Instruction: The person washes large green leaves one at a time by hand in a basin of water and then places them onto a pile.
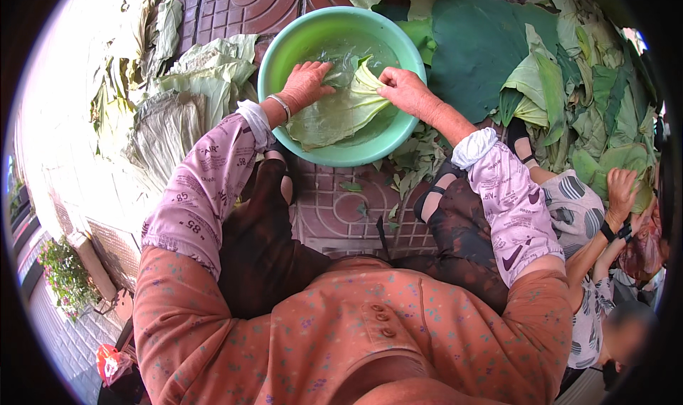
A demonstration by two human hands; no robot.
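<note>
A light green plastic basin (341,158) of water stands on the paving between my feet. In it lies a pale green lotus leaf (333,118), partly under water, its ribbed part raised at the right. My right hand (408,91) pinches the gathered, ribbed edge of this leaf between thumb and fingers at the basin's right side. My left hand (307,85), with a silver bangle at the wrist, is over the left of the basin, palm down and fingers apart, close to the leaf. Whether its fingertips touch the leaf or only the water cannot be told.
Wilted lotus leaves (171,133) are piled left of the basin. A large dark green lotus leaf (475,47) and a heap of leaves (587,117) lie to the right. Leaf scraps (416,162) litter the red paving. Another person's hand (621,191) is at the heap's lower right.
</note>
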